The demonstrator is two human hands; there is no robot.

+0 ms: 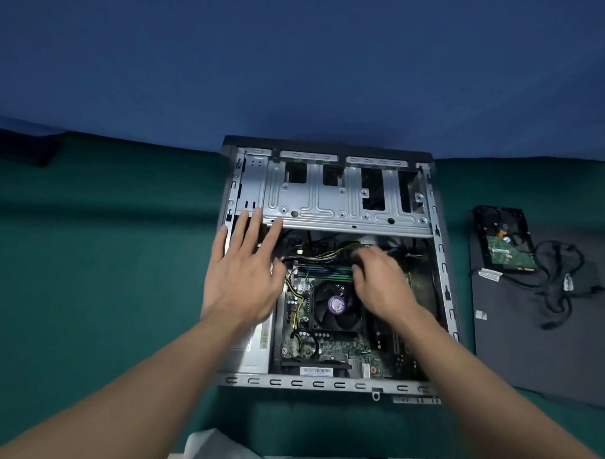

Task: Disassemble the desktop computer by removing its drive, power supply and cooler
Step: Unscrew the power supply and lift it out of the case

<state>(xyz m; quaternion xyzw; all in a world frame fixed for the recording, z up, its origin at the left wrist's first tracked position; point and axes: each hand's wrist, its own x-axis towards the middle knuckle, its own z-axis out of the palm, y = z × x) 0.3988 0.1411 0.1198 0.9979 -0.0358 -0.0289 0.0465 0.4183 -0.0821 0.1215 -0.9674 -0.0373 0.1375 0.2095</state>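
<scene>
Drive sits right of case on mat, beside loose cables. Your left hand is spread flat over PSU; right hand digs into wiring on cooler's far side, can't tell if it grips. Cooler's purple label is unreadable.

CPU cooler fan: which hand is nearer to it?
Right. The right hand overlaps the upper right corner of the CPU cooler fan; the left hand is spread farther left, at the computer case wall.

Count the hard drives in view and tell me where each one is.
1. The drive lies on the dark panel to the right of the case, circuit board up. Another could be hidden inside the cage.
</scene>
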